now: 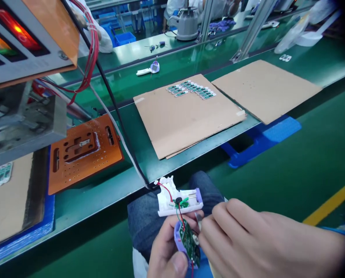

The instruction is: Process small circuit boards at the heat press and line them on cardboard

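Observation:
My left hand [169, 247] is closed round a purple plastic housing with a green circuit board [190, 241] facing up. Thin red and green wires run from this board to a white plastic shell [168, 206], which lies open just beyond my left fingers. Inside the shell sit a small green board, a round black part and metal contacts; a white connector on red wires sticks out at its left. My right hand [236, 235] is closed at the board's right edge. A small metallic piece shows by its fingertips, but its kind is mostly hidden.
Cardboard sheets [189, 119] lie on the green bench, with several small circuit boards [192, 88] on one. At left stands a machine with an orange fixture plate [85, 154]. A white-purple device [149, 69] lies behind. A blue stool [265, 135] is under the bench; people sit opposite.

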`<state>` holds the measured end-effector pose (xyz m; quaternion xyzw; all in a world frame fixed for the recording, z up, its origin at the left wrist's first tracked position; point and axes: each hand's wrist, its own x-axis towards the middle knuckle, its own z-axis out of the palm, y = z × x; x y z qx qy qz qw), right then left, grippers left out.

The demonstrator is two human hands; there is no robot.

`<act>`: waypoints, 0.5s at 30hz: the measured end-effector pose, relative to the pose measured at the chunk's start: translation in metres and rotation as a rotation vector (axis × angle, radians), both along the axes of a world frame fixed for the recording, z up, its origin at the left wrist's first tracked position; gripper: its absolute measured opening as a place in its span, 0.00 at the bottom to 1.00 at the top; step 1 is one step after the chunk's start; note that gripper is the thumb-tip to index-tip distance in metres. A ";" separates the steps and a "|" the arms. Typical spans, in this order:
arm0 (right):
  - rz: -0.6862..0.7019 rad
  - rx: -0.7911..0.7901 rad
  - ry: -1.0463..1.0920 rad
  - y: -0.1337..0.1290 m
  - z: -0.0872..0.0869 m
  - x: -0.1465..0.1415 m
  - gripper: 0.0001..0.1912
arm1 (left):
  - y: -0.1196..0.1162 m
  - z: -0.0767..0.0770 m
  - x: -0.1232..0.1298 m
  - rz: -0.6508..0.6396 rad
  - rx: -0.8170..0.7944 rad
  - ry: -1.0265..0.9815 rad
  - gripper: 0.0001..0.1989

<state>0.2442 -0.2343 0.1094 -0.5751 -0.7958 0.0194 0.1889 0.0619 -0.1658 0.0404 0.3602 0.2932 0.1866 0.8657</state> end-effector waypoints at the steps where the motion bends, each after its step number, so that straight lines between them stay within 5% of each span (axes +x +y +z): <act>1: 0.008 -0.013 -0.011 0.000 0.001 0.000 0.17 | -0.001 0.000 0.000 -0.008 -0.004 -0.002 0.22; 7: 0.080 0.002 -0.065 0.003 0.004 0.000 0.18 | 0.000 0.000 -0.002 -0.028 0.024 0.002 0.24; 15: -0.001 -0.010 0.102 -0.003 -0.001 -0.001 0.12 | -0.002 0.003 -0.005 0.000 0.087 0.070 0.24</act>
